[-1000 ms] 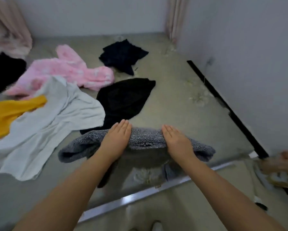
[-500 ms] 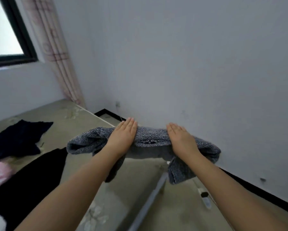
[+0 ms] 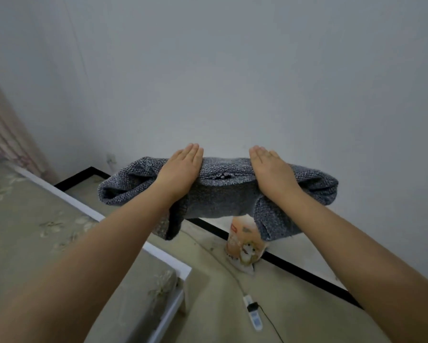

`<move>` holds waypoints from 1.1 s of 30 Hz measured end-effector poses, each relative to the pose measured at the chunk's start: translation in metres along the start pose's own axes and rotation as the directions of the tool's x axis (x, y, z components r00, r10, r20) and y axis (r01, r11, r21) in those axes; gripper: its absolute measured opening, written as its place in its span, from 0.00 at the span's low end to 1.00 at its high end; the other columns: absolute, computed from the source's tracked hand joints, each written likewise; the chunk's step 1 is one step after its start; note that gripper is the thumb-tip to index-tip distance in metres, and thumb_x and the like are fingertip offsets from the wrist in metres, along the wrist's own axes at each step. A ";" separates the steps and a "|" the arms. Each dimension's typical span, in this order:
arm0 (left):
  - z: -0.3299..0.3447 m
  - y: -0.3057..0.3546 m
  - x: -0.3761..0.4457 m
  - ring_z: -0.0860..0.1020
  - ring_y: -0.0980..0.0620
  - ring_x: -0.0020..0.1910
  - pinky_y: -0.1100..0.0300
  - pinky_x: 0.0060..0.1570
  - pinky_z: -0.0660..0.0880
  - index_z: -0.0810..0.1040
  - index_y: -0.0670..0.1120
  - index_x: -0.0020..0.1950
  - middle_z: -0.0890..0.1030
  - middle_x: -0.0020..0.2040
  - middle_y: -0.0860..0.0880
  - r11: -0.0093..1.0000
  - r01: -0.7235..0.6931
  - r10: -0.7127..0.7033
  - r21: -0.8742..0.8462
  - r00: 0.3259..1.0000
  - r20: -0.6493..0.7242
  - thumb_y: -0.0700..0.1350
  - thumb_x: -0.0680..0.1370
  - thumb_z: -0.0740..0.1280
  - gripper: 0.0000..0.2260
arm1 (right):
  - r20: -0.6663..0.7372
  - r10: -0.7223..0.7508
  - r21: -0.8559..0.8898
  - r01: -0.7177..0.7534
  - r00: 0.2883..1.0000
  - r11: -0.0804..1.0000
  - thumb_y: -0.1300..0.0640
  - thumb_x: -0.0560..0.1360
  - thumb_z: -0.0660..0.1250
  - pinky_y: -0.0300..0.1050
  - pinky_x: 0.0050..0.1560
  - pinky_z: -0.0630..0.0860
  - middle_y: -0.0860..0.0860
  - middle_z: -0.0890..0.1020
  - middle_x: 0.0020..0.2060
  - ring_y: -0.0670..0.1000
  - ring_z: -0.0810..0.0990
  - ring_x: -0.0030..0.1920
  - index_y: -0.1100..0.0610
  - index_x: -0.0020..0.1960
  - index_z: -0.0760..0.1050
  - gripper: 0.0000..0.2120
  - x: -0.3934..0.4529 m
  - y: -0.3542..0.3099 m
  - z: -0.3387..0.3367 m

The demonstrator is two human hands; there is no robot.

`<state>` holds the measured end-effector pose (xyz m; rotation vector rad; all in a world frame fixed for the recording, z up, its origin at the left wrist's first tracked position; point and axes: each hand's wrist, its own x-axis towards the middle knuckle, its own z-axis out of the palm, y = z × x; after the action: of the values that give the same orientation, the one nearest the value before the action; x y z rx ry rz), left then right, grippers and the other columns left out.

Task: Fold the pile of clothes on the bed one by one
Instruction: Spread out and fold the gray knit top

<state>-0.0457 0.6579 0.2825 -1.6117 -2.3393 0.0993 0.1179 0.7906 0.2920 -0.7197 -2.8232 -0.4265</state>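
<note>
A folded grey knit garment [image 3: 222, 194] hangs in the air in front of the wall, beyond the bed's corner. My left hand [image 3: 180, 169] holds its left part, fingers straight across the top and thumb hidden beneath. In the same way my right hand [image 3: 269, 169] holds the right part. Both ends of the garment droop below my hands. The bed [image 3: 22, 231] with its pale patterned sheet lies at the lower left; no other clothes are in view.
The bed's white frame corner [image 3: 183, 268] juts out below my left arm. On the floor by the wall stand an orange printed bag [image 3: 242, 246] and a white power strip [image 3: 253, 315] with a cable. A pink curtain [image 3: 7, 134] hangs at far left.
My view has swung right, away from the bed and its clothes toward the wall and floor. Both hands keep the same hold on the grey garment, now carried off the bed.
</note>
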 end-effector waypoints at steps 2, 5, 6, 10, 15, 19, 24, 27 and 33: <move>0.009 -0.005 0.032 0.44 0.47 0.75 0.56 0.72 0.44 0.40 0.38 0.74 0.43 0.76 0.41 1.000 0.003 -0.003 0.004 1.000 0.010 0.31 0.76 0.53 0.31 | 0.004 -0.014 0.001 0.014 1.000 1.000 0.72 0.76 0.51 0.47 0.73 0.45 0.63 0.49 0.74 0.57 0.51 0.75 0.66 0.74 0.43 0.29 0.028 0.016 0.013; 0.025 -0.025 0.079 0.44 0.47 0.75 0.56 0.72 0.44 0.40 0.39 0.74 0.44 0.76 0.42 1.000 0.024 -0.024 -0.002 0.999 0.022 0.30 0.76 0.53 0.31 | -0.015 -0.032 0.029 0.032 0.999 0.999 0.73 0.75 0.51 0.46 0.73 0.44 0.62 0.50 0.74 0.56 0.51 0.75 0.66 0.74 0.43 0.30 0.079 0.031 0.036; 0.032 -0.034 0.094 0.44 0.47 0.75 0.56 0.72 0.44 0.41 0.39 0.75 0.44 0.76 0.42 0.999 0.032 -0.032 -0.005 0.999 0.029 0.29 0.76 0.53 0.31 | -0.013 -0.035 0.043 0.036 0.999 0.998 0.73 0.75 0.51 0.46 0.73 0.44 0.62 0.50 0.74 0.56 0.51 0.75 0.65 0.74 0.44 0.30 0.097 0.033 0.044; 0.066 -0.080 0.160 0.47 0.47 0.75 0.56 0.72 0.47 0.42 0.38 0.75 0.46 0.76 0.41 0.997 0.077 -0.077 0.002 0.996 0.053 0.29 0.76 0.54 0.31 | 0.019 -0.085 0.067 0.083 0.996 0.994 0.74 0.75 0.50 0.45 0.73 0.44 0.60 0.50 0.74 0.54 0.51 0.75 0.64 0.74 0.44 0.30 0.184 0.034 0.080; 0.130 -0.175 0.235 0.48 0.46 0.75 0.56 0.72 0.48 0.43 0.38 0.75 0.47 0.76 0.40 0.986 0.165 -0.162 -0.020 0.981 0.105 0.30 0.76 0.56 0.31 | 0.043 -0.221 0.085 0.217 0.974 0.973 0.74 0.75 0.51 0.44 0.73 0.45 0.59 0.51 0.75 0.54 0.51 0.75 0.64 0.74 0.45 0.31 0.325 0.009 0.131; 0.167 -0.249 0.269 0.45 0.47 0.75 0.57 0.72 0.42 0.41 0.38 0.74 0.44 0.76 0.41 0.961 0.278 -0.274 -0.011 0.951 0.144 0.32 0.78 0.52 0.28 | 0.058 -0.337 0.115 0.329 0.940 0.937 0.73 0.75 0.51 0.44 0.73 0.44 0.59 0.50 0.75 0.53 0.50 0.75 0.63 0.74 0.44 0.31 0.429 -0.027 0.158; 0.191 -0.332 0.290 0.42 0.47 0.75 0.57 0.71 0.39 0.38 0.39 0.74 0.42 0.76 0.41 0.901 0.430 -0.434 0.064 0.888 0.151 0.35 0.80 0.49 0.26 | 0.017 -0.474 0.178 0.463 0.881 0.868 0.72 0.75 0.53 0.44 0.73 0.41 0.60 0.47 0.75 0.54 0.47 0.75 0.65 0.74 0.41 0.32 0.535 -0.077 0.172; 0.198 -0.376 0.288 0.42 0.46 0.75 0.57 0.72 0.39 0.38 0.39 0.74 0.42 0.76 0.41 0.842 0.531 -0.540 0.102 0.827 0.155 0.36 0.81 0.48 0.25 | -0.011 -0.570 0.194 0.561 0.821 0.805 0.72 0.75 0.54 0.45 0.73 0.39 0.60 0.46 0.75 0.54 0.46 0.75 0.64 0.74 0.40 0.33 0.588 -0.115 0.174; 0.210 -0.467 0.273 0.43 0.47 0.75 0.56 0.72 0.41 0.39 0.39 0.74 0.43 0.76 0.41 0.680 0.715 -0.731 0.163 0.643 0.230 0.33 0.79 0.50 0.28 | -0.079 -0.765 0.227 0.759 0.639 0.611 0.72 0.76 0.50 0.45 0.73 0.40 0.59 0.47 0.75 0.55 0.47 0.75 0.64 0.74 0.41 0.30 0.692 -0.215 0.184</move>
<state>-0.6149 0.7608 0.2420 -0.5297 -2.9838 0.2233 -0.6067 0.9708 0.2490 0.6011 -2.9890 -0.1623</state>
